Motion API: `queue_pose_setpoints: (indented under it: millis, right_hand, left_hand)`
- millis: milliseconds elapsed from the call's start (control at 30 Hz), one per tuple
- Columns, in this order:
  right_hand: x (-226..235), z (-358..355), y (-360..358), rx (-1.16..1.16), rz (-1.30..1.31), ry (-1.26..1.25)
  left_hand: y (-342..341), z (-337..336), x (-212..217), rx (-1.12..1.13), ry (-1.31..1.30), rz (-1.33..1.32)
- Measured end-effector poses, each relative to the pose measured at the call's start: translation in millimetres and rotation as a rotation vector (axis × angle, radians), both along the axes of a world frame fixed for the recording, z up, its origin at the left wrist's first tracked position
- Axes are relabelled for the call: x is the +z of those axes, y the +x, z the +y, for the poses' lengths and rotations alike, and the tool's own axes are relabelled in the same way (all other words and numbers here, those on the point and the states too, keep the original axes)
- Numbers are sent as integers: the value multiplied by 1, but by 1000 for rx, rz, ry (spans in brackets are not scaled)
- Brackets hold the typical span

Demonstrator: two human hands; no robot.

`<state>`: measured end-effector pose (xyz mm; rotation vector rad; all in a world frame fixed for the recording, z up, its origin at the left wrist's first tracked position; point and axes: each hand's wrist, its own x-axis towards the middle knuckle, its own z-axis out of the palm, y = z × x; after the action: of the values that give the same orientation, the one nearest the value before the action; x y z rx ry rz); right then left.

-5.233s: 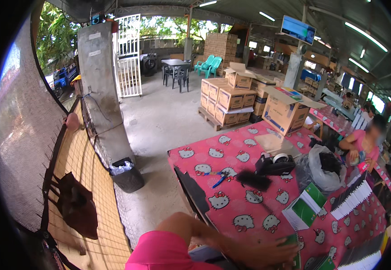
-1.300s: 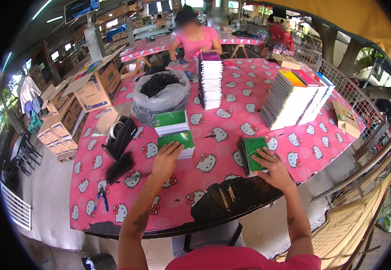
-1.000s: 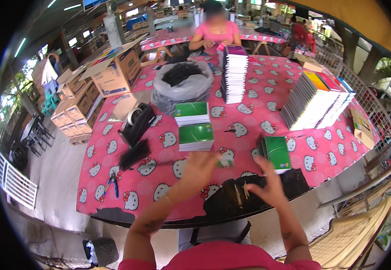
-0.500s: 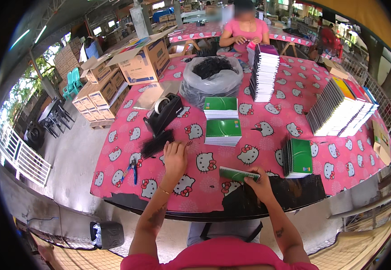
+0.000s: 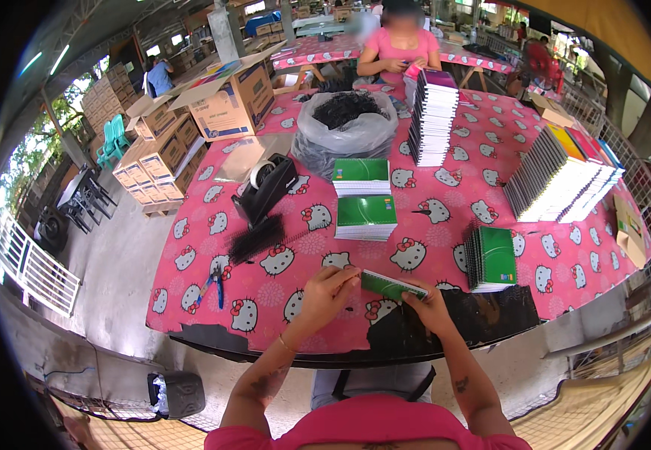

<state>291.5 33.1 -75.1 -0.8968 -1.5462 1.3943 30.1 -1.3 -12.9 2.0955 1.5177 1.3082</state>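
A person at a bench [image 5: 565, 259] covered in pink patterned cloth holds a green notebook [image 5: 391, 286] between both hands, low over the near edge. The left hand [image 5: 325, 291] pinches its left end, fingers closed on it; the right hand [image 5: 429, 306] grips its right end from below. Further back lie two stacks of green notebooks [image 5: 365, 199]; another green stack [image 5: 490, 257] stands just right of the hands.

— What's out of sight?
— The right hand [image 5: 429, 304] covers one end of the green notebook [image 5: 391, 285].
— Anything else?
— The pliers [image 5: 213, 285], lower left, are too small to make out.
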Motion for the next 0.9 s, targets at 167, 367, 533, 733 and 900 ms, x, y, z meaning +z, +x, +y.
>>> queue_pose_setpoints:
  millis: [167, 367, 533, 733, 900]
  right_hand:
    - [0, 2, 2, 31, 15, -20]
    - [1, 3, 3, 50, 5, -16]
    - [-2, 4, 4, 59, 28, -24]
    - [0, 1, 1, 85, 44, -10]
    - [-4, 0, 1, 33, 50, -21]
  left_hand:
    - [2, 8, -5, 5, 115, 16]
    - [0, 12, -4, 32, -59, 44]
    - [-9, 21, -3, -49, -133, 67]
    - [-13, 29, -5, -61, -222, -59]
    - [-9, 23, 10, -133, -213, -46]
